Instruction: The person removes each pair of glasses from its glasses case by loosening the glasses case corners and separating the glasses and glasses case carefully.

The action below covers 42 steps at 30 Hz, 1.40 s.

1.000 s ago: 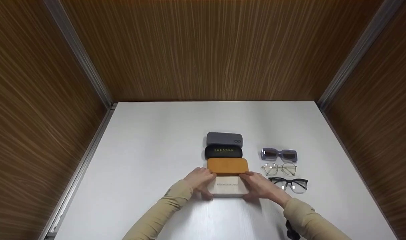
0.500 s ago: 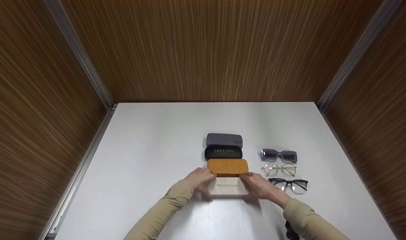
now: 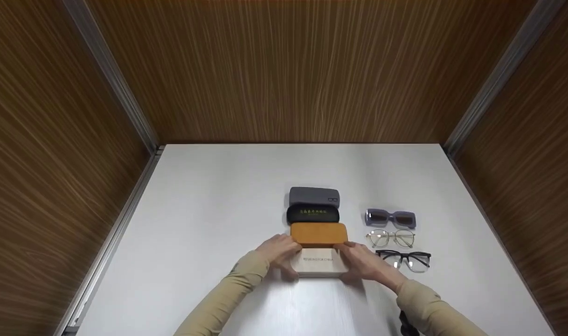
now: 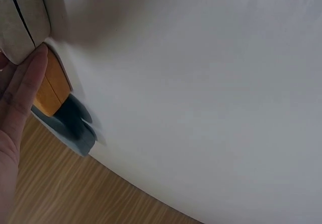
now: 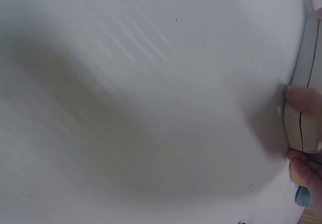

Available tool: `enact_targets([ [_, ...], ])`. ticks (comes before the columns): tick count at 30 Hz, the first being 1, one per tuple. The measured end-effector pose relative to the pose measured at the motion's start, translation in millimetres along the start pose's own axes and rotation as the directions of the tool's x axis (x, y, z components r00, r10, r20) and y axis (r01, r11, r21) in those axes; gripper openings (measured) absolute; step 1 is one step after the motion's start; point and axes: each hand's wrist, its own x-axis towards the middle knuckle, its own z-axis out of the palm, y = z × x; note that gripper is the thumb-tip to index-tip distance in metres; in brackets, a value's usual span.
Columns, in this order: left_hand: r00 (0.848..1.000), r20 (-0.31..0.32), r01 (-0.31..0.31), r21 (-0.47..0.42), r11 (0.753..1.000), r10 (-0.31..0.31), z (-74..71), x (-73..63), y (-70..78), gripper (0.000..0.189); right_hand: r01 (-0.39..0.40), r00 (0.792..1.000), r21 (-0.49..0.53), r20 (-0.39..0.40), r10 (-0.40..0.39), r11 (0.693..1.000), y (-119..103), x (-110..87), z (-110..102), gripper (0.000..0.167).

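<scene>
A cream-white glasses case [image 3: 318, 262] with printed lettering lies at the near end of a column of cases. My left hand [image 3: 278, 253] grips its left end, thumb at the near side and fingers at the far corner. At the right end, my right hand [image 3: 361, 261] holds it the same way. In the right wrist view a seam runs along the white case [image 5: 293, 128], beside the thumb. Directly beyond it lies an orange glasses case [image 3: 318, 233], close to the fingertips of both hands. The left wrist view shows straight fingers [image 4: 31, 78] alongside the orange case [image 4: 58, 83].
Farther back in the column are a black glasses case [image 3: 313, 213] with gold lettering and a grey one [image 3: 312, 196]. To the right lie purple sunglasses [image 3: 391, 217], thin-framed glasses [image 3: 380, 238] and black-framed glasses [image 3: 406, 255]. Wood-grain panels [image 3: 284, 70] enclose the white table [image 3: 209, 196].
</scene>
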Motion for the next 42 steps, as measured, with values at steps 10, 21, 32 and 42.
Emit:
enact_targets([
  [10, 0.999, 0.005, 0.043, -0.111, 0.993, -0.043, 2.2, 1.1, -5.3, 0.057, -0.036, 0.999, 0.047, 0.011, 0.036, 0.998, -1, -1.0, 2, 0.078],
  [21, 0.985, -0.002, 0.162, -0.365, 0.917, -0.175, 8.5, 0.5, -15.4, 0.075, -0.057, 0.998, 0.095, 0.009, 0.056, 0.994, 0, -0.2, 1, 0.077],
  [32, 0.983, 0.01, 0.16, -0.53, 0.833, -0.183, 12.1, 5.4, -22.8, 0.07, -0.028, 0.999, 0.095, -0.037, 0.032, 0.995, 0, -2.4, 4, 0.079],
  [42, 0.978, 0.015, 0.156, -0.714, 0.682, -0.208, 22.8, 3.7, -28.9, 0.06, 0.038, 0.994, 0.11, -0.102, -0.027, 0.993, 4, -3.1, 7, 0.08],
])
